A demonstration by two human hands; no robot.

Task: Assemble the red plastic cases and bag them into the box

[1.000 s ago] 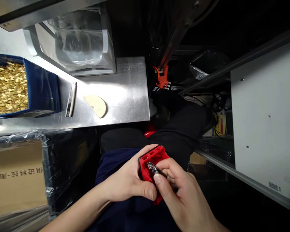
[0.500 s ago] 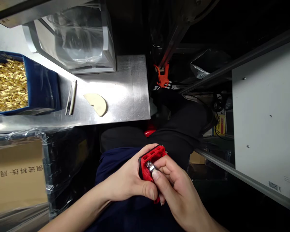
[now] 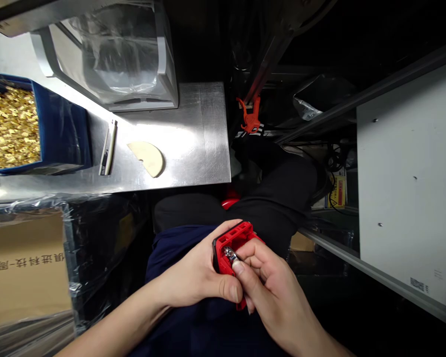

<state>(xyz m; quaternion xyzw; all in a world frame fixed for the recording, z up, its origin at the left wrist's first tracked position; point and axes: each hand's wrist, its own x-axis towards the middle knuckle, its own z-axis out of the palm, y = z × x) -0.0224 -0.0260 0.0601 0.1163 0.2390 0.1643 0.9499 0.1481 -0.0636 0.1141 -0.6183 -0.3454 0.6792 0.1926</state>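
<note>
My left hand [image 3: 204, 272] is wrapped round a hollow red plastic housing with a black outer edge [image 3: 230, 237], held above my lap. Between the thumb and fingers of my right hand [image 3: 265, 285] is a small shiny metal tool that looks like a nail clipper [image 3: 231, 255]. Its head lies against the inner wall of the red housing, on the side near my left thumb. My right fingers hide the tool's rear end and part of the housing's lower side.
A metal bench [image 3: 204, 134] carries a blue bin [image 3: 65, 129] of small gold-coloured metal parts, a utility knife [image 3: 108, 148], a cream half-round piece [image 3: 148, 156] and a grey bin lined with clear plastic [image 3: 167, 84]. A cardboard box [image 3: 26, 287] stands left; a white panel [image 3: 401, 188] right.
The metal tool has tilted slightly and shifted a little up and left in the red housing. Both hands keep their hold; the whole view has shifted slightly.
</note>
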